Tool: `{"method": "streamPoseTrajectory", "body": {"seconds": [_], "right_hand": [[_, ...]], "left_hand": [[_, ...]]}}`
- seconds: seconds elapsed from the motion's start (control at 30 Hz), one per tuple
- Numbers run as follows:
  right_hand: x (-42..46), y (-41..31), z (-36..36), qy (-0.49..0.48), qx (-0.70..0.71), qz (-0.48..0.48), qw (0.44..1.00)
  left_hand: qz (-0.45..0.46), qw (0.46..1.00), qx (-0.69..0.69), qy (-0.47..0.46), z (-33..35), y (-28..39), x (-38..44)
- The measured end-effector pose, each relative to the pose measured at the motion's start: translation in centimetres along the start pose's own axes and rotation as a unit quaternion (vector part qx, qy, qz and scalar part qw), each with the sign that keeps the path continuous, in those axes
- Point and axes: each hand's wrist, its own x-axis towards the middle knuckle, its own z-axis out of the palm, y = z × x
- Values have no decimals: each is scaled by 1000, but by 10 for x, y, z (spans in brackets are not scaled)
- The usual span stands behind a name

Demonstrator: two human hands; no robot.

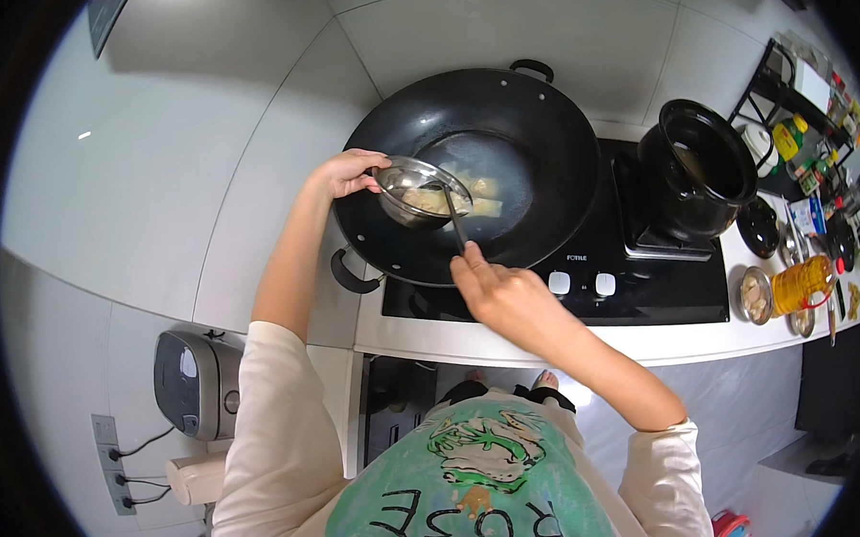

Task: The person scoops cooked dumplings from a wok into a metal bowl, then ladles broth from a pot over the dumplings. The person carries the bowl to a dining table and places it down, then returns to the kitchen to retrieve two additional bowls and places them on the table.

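A large black wok (555, 169) with two loop handles stands on the left part of the gas hob. My left hand (350, 172) grips the rim of a round metal bowl (405, 170), tilted over the wok. Pale pieces of food (427, 200) lie in the bowl. More pale pieces (485, 188) lie in cloudy liquid at the wok's bottom. My right hand (499, 283) holds a dark-handled utensil (457, 220), its far end inside the bowl; the exact kind of utensil is not clear.
A black pot (706, 163) stands on the right burner, near the hob's knobs (582, 283). On the counter at right are an oil bottle (805, 284), a glass bowl of pale pieces (755, 295) and a black rack (789, 94). A rice cooker (197, 383) is at lower left.
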Motion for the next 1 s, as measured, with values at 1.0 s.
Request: {"method": "streamPoseTrajectory", "body": {"seconds": [1.0], "right_hand": [[40,-41,17,46,110,185,975]], "left_hand": [[-195,941,275,-21,14,58,37]]}}
